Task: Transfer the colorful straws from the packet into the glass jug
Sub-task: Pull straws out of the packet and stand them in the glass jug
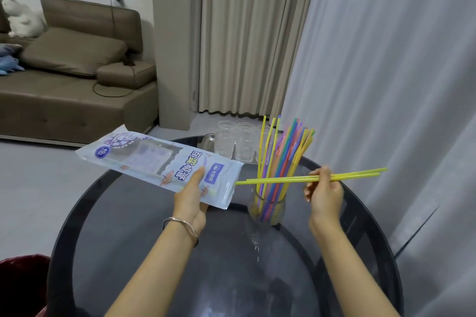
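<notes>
Yellow plastic straws (283,179), just clear of the pale printed packet (159,165), lie level in the right hand (325,192), grip clamped on them; left hand (191,194) pinches the packet. Next, I judge: tip them upright into the clear glass jug (268,210) on the dark round desk (144,213).

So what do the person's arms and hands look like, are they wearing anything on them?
Both forearms are bare, with no sleeves showing and no gloves. The left hand has a thin, plain silver-coloured bangle around its wrist. The right hand and its wrist carry nothing that can be seen: no watch, bracelet or ring. Whether the fingernails are painted is too small to tell.
</notes>
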Motion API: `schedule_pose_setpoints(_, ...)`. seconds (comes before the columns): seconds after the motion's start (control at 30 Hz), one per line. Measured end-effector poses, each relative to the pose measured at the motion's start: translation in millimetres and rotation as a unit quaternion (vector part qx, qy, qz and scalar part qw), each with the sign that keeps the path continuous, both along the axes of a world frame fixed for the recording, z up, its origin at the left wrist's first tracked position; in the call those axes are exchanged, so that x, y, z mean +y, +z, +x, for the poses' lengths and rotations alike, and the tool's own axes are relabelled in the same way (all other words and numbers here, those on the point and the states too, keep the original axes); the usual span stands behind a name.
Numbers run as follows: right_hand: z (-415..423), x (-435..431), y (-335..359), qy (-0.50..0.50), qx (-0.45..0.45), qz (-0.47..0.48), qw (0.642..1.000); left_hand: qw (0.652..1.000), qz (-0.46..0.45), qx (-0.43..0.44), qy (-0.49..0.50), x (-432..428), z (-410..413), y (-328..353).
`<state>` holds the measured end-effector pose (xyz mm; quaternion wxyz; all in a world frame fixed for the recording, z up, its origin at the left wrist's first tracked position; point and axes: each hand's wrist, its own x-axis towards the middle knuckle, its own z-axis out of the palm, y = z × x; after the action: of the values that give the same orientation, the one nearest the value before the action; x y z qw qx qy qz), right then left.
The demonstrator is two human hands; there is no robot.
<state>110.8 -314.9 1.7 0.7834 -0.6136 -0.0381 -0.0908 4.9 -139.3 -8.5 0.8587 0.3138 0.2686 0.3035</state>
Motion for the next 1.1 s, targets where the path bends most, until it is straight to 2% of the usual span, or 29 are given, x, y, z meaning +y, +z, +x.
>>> schedule_pose_setpoints(0.1,18.8,-10.0,5.8,-0.040,-0.062,-0.030,0.997,1.000,-0.003,0.004,-0.005,0.2,4.3,-1.3)
schedule_pose_setpoints(0.2,40.2,-14.4,8.5,-0.052,-0.132,-0.124,0.982,1.000,0.004,0.005,-0.008,1.3,7.5,-2.4)
schedule_pose_setpoints(0.4,67.9,5.3,13.1,0.077,-0.218,-0.307,0.923,1.000,0.017,0.013,-0.006,5.9,10.8,-4.9)
schedule_pose_setpoints(0.67,83.8,31.8,14.0,0.151,-0.164,-0.469,0.854,1.000,0.013,0.001,0.007,8.1,15.0,-5.2)
schedule_pose_setpoints(0.9,86.3,39.2,15.7,0.202,-0.121,-0.536,0.810,1.000,0.020,-0.003,0.004,6.0,16.0,-5.3)
schedule_pose_setpoints(1.0,85.7,42.6,15.3,0.205,-0.112,-0.544,0.806,1.000,0.019,-0.004,0.000,5.5,15.7,-6.1)
schedule_pose_setpoints(1.1,84.2,41.4,17.5,0.134,-0.151,-0.532,0.823,1.000,0.016,-0.004,0.006,6.4,16.3,-7.0)
